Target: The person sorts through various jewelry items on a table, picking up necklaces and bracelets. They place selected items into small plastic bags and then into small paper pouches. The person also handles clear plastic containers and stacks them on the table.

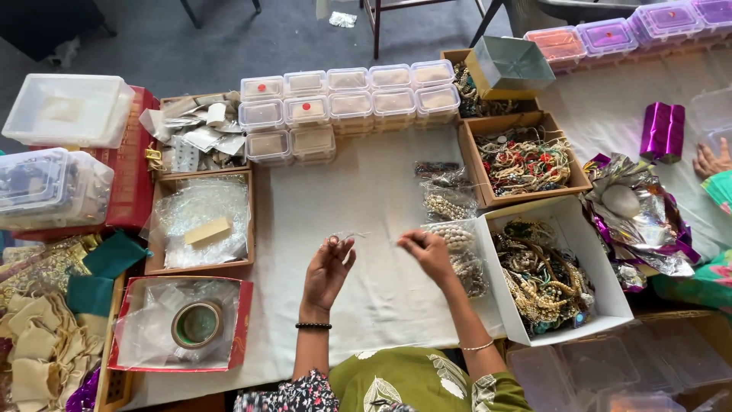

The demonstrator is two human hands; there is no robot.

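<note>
My left hand [328, 271] and my right hand [428, 255] are raised above a white cloth [366, 198], fingers pinched. Between them stretches a thin, almost clear strand or small bag [358, 236]; I cannot tell which. My left wrist wears a black bead bracelet, my right a thin bangle. Just right of my right hand lie clear bags of pearl necklaces [457, 236]. Beyond them stands a white box [591, 252] full of tangled bead jewellery.
Stacked small clear boxes [351, 103] line the far side. Cardboard trays hold jewellery [526, 160], paper tags [194, 133] and plastic bags [198, 221]. A tape roll [197, 324] sits in a red box. Another person's hand [711, 160] rests far right near purple foil [662, 130].
</note>
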